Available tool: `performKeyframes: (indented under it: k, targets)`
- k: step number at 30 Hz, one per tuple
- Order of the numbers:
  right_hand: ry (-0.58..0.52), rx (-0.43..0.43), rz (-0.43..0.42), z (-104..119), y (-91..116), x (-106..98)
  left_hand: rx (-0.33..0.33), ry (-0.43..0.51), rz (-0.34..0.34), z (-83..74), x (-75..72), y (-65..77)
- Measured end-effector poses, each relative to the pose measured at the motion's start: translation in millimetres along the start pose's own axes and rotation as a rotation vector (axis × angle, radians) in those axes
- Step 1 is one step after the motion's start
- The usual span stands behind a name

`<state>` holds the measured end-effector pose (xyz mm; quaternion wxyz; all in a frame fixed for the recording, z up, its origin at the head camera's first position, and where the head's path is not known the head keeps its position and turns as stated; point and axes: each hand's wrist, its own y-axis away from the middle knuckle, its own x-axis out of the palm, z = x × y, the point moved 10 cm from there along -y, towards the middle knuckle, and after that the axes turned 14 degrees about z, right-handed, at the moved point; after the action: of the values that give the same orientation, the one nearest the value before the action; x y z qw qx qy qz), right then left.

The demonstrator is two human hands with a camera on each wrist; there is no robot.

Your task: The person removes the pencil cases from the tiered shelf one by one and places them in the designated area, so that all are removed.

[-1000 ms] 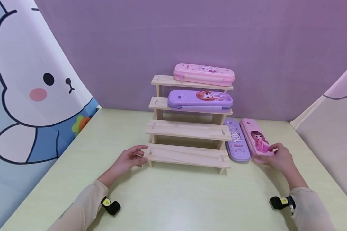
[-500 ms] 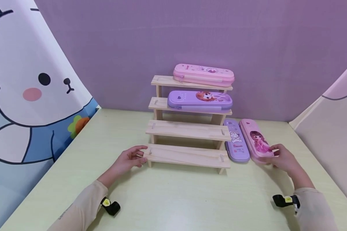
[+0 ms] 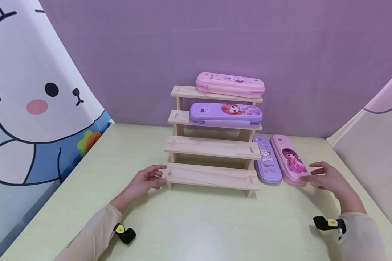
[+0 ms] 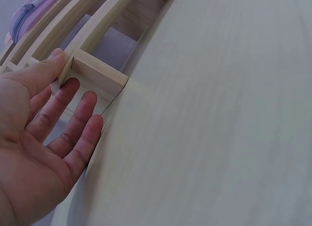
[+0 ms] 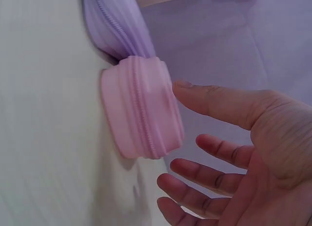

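Observation:
My left hand (image 3: 148, 177) pinches the left end of the bottom step of a wooden tiered stand (image 3: 212, 146). In the left wrist view the thumb lies on the step's edge, the index finger is opposite, and the other fingers spread loosely. At the right, my right hand (image 3: 326, 177) is open beside the near end of a pink pencil case (image 3: 292, 159) with a doll picture. The right wrist view has the thumb right at the edge of that pencil case (image 5: 141, 109), the other fingers apart from it. A purple pencil case (image 3: 268, 159) lies alongside, close to the stand.
On the stand's top step sits another pink pencil case (image 3: 230, 85), and a purple one with a doll picture (image 3: 226, 114) rests on the step below. The pale table (image 3: 196, 224) ends at a purple backdrop (image 3: 134, 65). A cartoon-printed cloth (image 3: 26, 90) hangs at the left.
My right hand has let go of the pink pencil case and drawn back a little to the right, its fingers opening. The left hand keeps its place on the stand.

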<state>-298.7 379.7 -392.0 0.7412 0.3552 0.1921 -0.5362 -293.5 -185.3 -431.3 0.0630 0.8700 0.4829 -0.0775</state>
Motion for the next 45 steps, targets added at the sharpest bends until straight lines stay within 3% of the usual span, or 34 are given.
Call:
performKeyframes:
  k: [9, 24, 28, 35, 42, 45]
  targets:
    - [-0.037, -0.074, -0.064, 18, -1, -15, 0.003, -0.014, 0.002, 0.0, 0.0, 0.2]
    - [-0.153, -0.251, -0.089, 79, -17, -20, 0.006, -0.010, -0.010, -1.3, 0.7, 0.7]
    - [-0.242, -0.334, -0.057, 95, -25, -17, 0.002, -0.003, -0.011, -1.0, 0.4, 1.0]
    - [-0.507, -0.455, 0.003, 115, -43, -9, 0.004, -0.008, -0.011, -1.1, 0.8, 2.0]
    - [-0.590, -0.507, 0.007, 133, -55, 0, -0.002, -0.011, -0.010, -2.0, 1.2, 2.2]
    - [-0.676, -0.552, -0.010, 142, -59, 0, 0.002, -0.012, -0.010, -2.1, 1.4, 2.9]
